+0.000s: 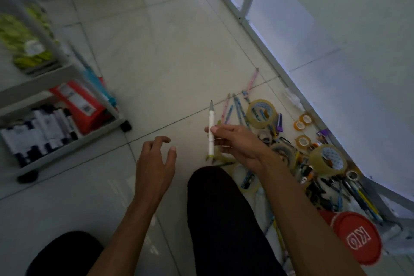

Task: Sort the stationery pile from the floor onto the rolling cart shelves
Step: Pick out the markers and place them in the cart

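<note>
My right hand pinches a white pen with a yellow-green end, held upright above the tiled floor. My left hand hovers beside it with fingers spread and loosely curled, holding nothing. The stationery pile lies on the floor to the right: pencils, pens, several tape rolls, among them a large clear roll and another one. The white rolling cart stands at the left; its lower shelf holds dark and white boxes and a red packet.
A red lid marked KG sits at the lower right. A white frame rail runs diagonally along the right. Green-yellow items fill the cart's upper shelf. My dark-clothed knees are in the foreground.
</note>
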